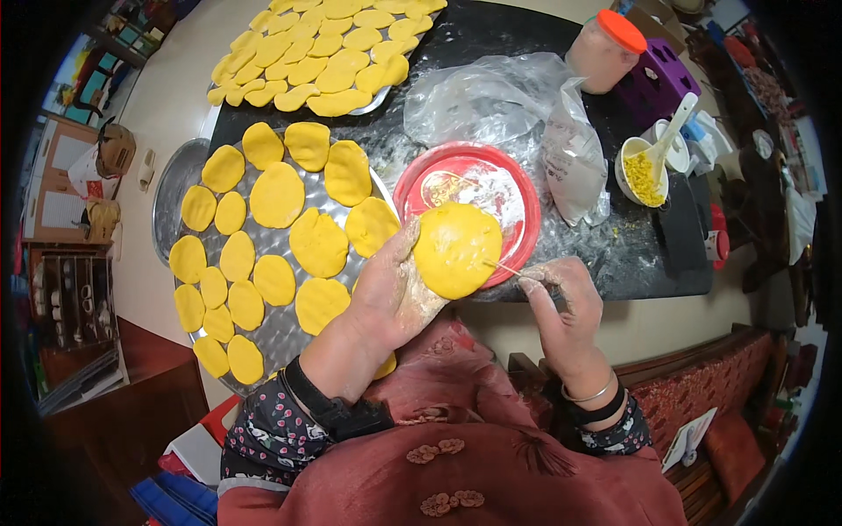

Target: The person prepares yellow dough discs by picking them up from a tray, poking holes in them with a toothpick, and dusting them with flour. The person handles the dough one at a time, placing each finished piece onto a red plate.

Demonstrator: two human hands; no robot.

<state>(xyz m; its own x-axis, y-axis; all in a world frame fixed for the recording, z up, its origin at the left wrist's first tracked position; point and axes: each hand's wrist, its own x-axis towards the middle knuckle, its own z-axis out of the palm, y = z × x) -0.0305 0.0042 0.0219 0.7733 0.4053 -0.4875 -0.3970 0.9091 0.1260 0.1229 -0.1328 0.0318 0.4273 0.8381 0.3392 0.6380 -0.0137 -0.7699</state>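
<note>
Left hand [386, 294]: gripping a yellow dough disc [458, 252], thumb along its near-left edge, fingers mostly hidden under it. Disc sat just beyond the palm, off to its right, broad face up.

Right hand [566, 307]: thumb and index finger pinched together on a thin stick [503, 267]. Stick pointed left from the fingertips, its tip at the right part of the disc; couldn't tell whether it went into the dough. Both hands dusted with pale powder.

Straight past the left hand, partly behind the disc: red plate [532, 202] with white powder on it. Left of the left hand: metal tray [281, 329] carrying flat yellow dough rounds [277, 195], large ones nearer the hand, smaller ones farther left. Well beyond that hand: second tray [375, 103], closely covered with more dough pieces [307, 70].

Ahead of the right hand: clear plastic bag [574, 162] holding something whitish, more crumpled plastic [478, 96] behind it, then a jar [601, 66] with an orange lid [622, 31]. Ahead and right of the same hand: white bowl [622, 180] of yellow bits, white spoon [677, 123] standing tilted in it. Black table [653, 273] under these, powder smeared over it.
</note>
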